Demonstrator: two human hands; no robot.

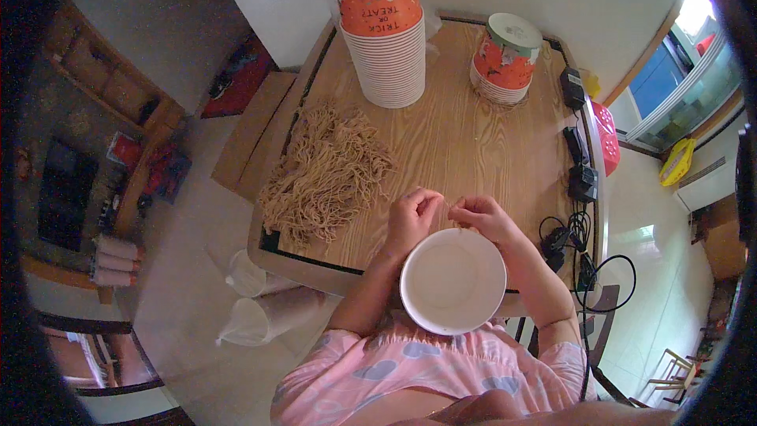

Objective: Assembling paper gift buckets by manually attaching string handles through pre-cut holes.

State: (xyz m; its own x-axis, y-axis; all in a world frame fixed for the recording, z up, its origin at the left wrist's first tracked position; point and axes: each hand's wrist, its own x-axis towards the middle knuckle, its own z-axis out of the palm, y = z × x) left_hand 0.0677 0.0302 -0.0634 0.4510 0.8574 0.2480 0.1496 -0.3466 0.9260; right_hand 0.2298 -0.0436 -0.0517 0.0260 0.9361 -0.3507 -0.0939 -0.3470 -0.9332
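Note:
My left hand (412,217) and my right hand (482,217) are held close together above a white paper cup (453,281) that sits upright against my body at the table's near edge. Both hands pinch a thin tan string (447,209) stretched between their fingertips. A loose heap of the same tan strings (325,175) lies on the wooden table (465,142), left of my left hand.
A tall stack of orange-and-white paper cups (384,28) stands at the far middle of the table, a shorter stack (505,59) to its right. Black chargers and cables (579,181) run along the right edge. Clear plastic sleeves (252,300) lie on the floor at left.

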